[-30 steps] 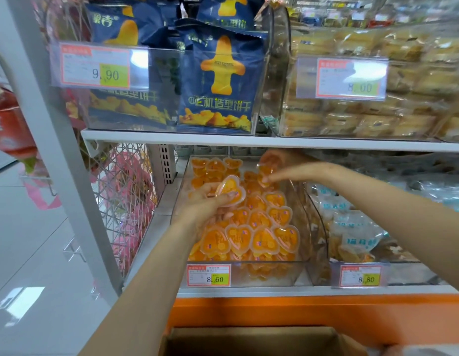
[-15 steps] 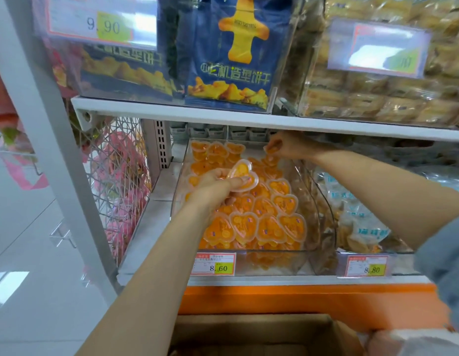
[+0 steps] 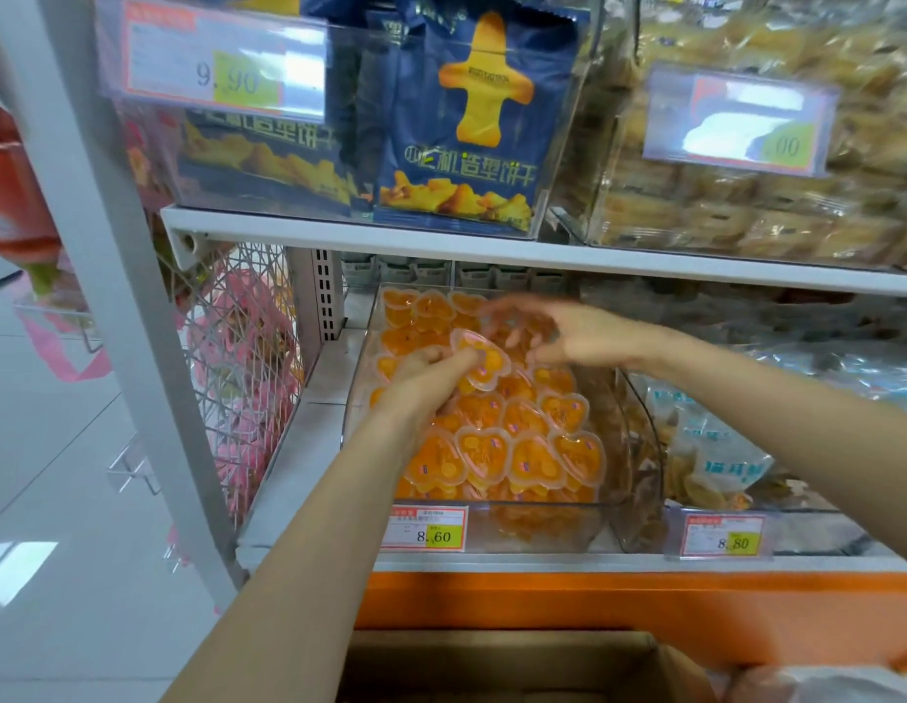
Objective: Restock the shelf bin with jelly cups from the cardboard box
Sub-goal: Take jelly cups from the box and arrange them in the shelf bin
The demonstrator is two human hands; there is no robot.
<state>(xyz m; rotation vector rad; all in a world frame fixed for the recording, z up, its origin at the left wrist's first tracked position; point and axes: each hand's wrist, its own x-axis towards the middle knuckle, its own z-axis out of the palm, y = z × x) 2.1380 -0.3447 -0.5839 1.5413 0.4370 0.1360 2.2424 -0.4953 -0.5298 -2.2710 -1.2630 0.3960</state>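
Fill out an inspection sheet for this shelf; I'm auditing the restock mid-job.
Surface: white shelf carries the bins.
Job's things: clear bin holds orange heart-shaped jelly cups in rows; box open below, its contents unclear.
Clutter: nothing seen.
Grippers: left hand pinches one cup above the rows; right hand blurred, fingers spread over the back cups.
Cables: nothing seen.
Surroundings: biscuit bags on the shelf above; snack packets in the next bin; wire mesh at left; price tag reading 8.60.
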